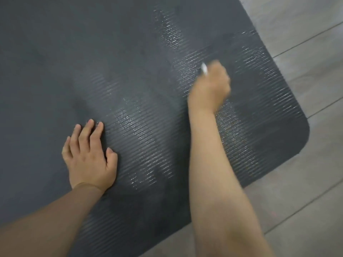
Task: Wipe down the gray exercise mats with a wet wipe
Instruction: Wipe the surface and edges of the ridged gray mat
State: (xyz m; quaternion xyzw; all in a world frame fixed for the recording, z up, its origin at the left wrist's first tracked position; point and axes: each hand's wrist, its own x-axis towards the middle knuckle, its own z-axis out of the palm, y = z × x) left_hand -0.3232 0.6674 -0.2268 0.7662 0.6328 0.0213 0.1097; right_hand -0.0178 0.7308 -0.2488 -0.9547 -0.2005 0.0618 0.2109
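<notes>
A dark gray ribbed exercise mat [92,62] fills most of the view, with shiny wet streaks across its middle and right part. My left hand [89,154] lies flat on the mat with fingers straight, pressing it down. My right hand [211,84], blurred by motion, is curled over a white wet wipe [204,69] on the mat near its right end. Only a small white edge of the wipe shows past the fingers.
Gray wood-look plank flooring [306,173] runs along the right side and the bottom right beside the mat. The mat's rounded corner [304,130] lies at the right, close to my right forearm.
</notes>
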